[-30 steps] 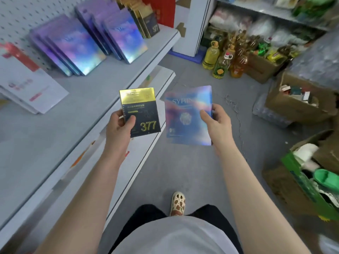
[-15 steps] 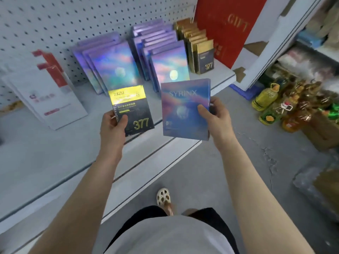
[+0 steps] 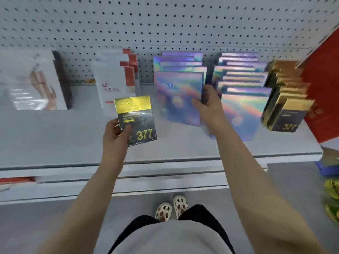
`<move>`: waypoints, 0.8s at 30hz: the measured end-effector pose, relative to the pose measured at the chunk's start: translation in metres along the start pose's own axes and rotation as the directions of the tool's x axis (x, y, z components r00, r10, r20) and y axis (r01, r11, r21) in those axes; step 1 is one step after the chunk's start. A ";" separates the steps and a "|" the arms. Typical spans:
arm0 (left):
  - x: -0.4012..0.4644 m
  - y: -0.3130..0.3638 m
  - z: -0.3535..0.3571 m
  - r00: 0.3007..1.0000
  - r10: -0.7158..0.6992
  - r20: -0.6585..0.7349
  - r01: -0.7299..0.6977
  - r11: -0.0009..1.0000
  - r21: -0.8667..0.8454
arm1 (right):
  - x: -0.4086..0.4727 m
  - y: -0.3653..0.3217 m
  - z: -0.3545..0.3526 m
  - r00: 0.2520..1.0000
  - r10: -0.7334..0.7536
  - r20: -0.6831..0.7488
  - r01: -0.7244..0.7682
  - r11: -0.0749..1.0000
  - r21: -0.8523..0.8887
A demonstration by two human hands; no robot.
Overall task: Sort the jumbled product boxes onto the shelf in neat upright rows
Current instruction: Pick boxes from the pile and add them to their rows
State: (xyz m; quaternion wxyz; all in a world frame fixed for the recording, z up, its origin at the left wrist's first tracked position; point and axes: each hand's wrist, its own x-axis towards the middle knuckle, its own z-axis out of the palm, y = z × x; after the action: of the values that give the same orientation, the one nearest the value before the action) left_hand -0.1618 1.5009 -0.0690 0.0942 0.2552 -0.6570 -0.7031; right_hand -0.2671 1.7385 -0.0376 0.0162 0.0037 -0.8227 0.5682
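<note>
While both our hands are loaded, we are in the placing step, with a box for each of two rows. Our right hand (image 3: 209, 105) has its fingers and thumb curled round the right edge of a shimmering rainbow box (image 3: 180, 98), held upright over the shelf (image 3: 55, 136) at the front of the left rainbow row (image 3: 180, 61). Whether it already rests on the shelf we cannot tell, since the picture is blurred there. Our left hand (image 3: 117, 132) pinches a black and gold box (image 3: 136, 120) marked 377 by its lower left corner, held above the shelf's front half, well apart from its own kind.

Next, we judge, the rainbow box should be set down upright and flush against the front of its row, then let go. The black and gold box must then travel to the black and gold row (image 3: 286, 96) near the right end of the shelf, just beside the red gift box (image 3: 322, 85).

Counting: two boxes in hand. We see two rainbow rows, the left showing roughly four boxes behind the held one, the right rainbow row (image 3: 242, 85) roughly seven, though blur makes this unsure. The black and gold row shows about five. Left of these stand about four white and red boxes (image 3: 113, 83), and a white pictured box (image 3: 34, 79) at the left end of the shelf.
</note>
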 end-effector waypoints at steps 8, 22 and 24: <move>-0.010 -0.001 0.020 0.991 -0.010 -0.135 0.011 1.000 0.005 | 0.058 -0.005 -0.001 0.974 -0.217 0.064 0.226 0.928 -0.296; -0.015 -0.012 0.036 0.989 0.013 -0.145 -0.010 1.000 0.020 | 0.086 -0.002 0.006 0.920 -0.341 0.194 0.359 0.532 -0.767; -0.013 -0.013 0.032 0.991 0.016 -0.134 -0.013 1.000 0.025 | 0.083 -0.005 0.010 0.913 -0.363 0.186 0.348 0.454 -0.820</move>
State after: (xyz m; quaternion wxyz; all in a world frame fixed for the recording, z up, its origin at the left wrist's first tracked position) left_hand -0.1630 1.5367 -0.0787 0.1400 0.2983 -0.6596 -0.6756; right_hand -0.3503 1.7285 -0.0337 0.1406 0.1623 -0.9728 0.0871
